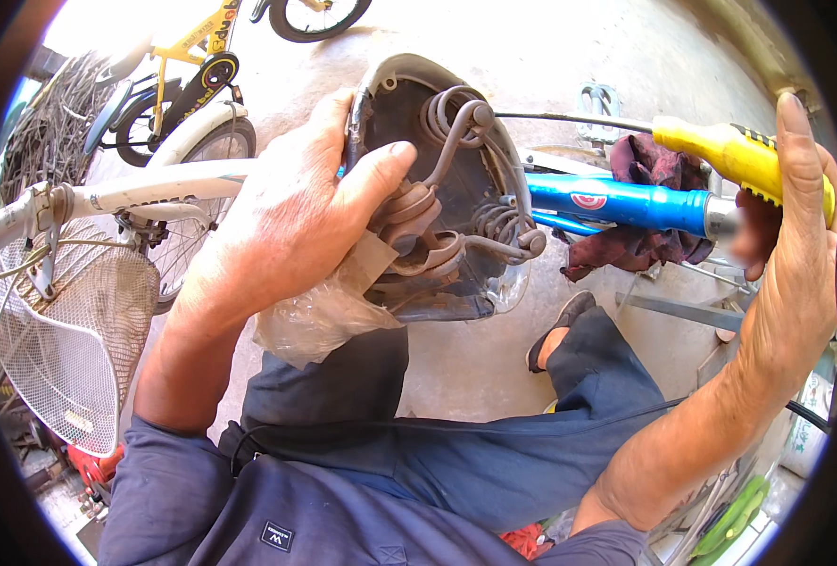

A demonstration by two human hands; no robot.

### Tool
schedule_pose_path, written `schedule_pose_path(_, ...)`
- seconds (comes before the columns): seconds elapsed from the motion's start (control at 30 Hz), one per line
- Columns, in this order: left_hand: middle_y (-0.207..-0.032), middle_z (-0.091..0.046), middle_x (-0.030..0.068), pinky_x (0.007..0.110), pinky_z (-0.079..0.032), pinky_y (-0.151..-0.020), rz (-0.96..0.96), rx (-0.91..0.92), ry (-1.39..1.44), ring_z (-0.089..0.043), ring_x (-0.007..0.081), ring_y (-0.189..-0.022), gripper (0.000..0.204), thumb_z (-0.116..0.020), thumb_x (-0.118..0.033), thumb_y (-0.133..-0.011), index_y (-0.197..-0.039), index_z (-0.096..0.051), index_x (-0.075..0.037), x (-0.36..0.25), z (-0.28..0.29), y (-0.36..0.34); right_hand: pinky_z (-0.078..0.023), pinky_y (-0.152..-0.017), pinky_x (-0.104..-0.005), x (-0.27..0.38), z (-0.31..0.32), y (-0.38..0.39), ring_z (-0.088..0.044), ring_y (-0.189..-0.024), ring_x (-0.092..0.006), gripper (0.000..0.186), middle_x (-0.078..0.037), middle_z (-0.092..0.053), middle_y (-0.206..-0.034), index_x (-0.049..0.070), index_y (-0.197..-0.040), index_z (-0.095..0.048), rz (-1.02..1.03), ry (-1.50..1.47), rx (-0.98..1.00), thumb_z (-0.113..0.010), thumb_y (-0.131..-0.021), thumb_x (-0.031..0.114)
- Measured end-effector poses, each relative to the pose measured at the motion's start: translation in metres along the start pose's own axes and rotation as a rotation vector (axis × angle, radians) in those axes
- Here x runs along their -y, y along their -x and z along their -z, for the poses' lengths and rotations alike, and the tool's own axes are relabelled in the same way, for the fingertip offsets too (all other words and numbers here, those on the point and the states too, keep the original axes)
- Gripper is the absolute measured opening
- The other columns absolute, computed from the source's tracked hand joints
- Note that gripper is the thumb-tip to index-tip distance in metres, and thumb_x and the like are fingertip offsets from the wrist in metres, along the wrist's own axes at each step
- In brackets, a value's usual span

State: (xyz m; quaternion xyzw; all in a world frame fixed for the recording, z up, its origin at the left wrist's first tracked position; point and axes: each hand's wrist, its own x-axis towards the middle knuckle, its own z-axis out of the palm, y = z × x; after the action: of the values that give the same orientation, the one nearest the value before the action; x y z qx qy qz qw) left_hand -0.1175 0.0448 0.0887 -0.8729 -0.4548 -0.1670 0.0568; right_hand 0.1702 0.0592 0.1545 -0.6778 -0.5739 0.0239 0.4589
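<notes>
An upturned bicycle saddle [395,118] shows its dark underside, with rusty coil springs, bent wire rails and a seat clamp [418,255]. My left hand [267,212] grips its left edge, the thumb lying over the rim. Crumpled clear plastic wrap [319,316] hangs beneath that hand. At the right, my right hand [805,198] is closed around the yellow handle of a screwdriver [711,156]. Its long dark shaft points left to the upper spring; whether the tip touches it I cannot tell. Some of the right fingers are hidden behind the handle.
Behind the saddle lies a blue bicycle frame tube [616,200] with a dark red rag [649,247] around it. A white bicycle [107,196] with a wire basket [74,349] stands left. Farther back is a yellow child's bicycle [187,47]. My legs [475,462] are below.
</notes>
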Motion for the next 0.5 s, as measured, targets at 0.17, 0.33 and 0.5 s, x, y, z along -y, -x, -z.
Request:
schedule_pose_path(0.17,-0.112,-0.048,0.0294,0.045,-0.047,-0.078,0.071,0.021,0.094,-0.056,0.0424,-0.091,0.02,-0.057,-0.006,-0.08,-0.1,-0.057,-0.004,-0.001,0.001,-0.004,-0.044,-0.052,-0.0122,0.006,0.006,-0.005,-0.051,-0.052,-0.0008,0.055,-0.003,-0.057,-0.064,0.008,-0.104,-0.067,0.033,0.013,0.096,-0.058,-0.083,0.058)
schedule_pose_path(0.33,-0.106,-0.05,0.0258,0.045,-0.046,-0.075,-0.031,0.041,0.03,-0.056,0.0412,-0.087,0.012,-0.056,-0.006,-0.08,-0.091,-0.054,-0.001,0.002,0.001,-0.007,-0.042,-0.049,-0.0113,0.007,0.013,-0.01,-0.048,-0.048,0.0005,0.054,-0.002,-0.054,-0.059,0.007,-0.098,-0.068,0.011,0.055,0.231,-0.059,-0.083,0.058)
schedule_pose_path(0.5,-0.102,-0.05,0.0241,0.045,-0.045,-0.075,0.142,-0.007,0.332,-0.054,0.0407,-0.087,0.009,-0.054,-0.006,-0.08,-0.085,-0.051,0.001,-0.002,-0.002,-0.013,-0.037,-0.044,-0.0096,0.005,0.006,-0.008,-0.042,-0.041,0.001,0.051,0.0,-0.05,-0.054,0.006,-0.091,-0.068,0.087,0.045,0.146,-0.06,-0.084,0.056)
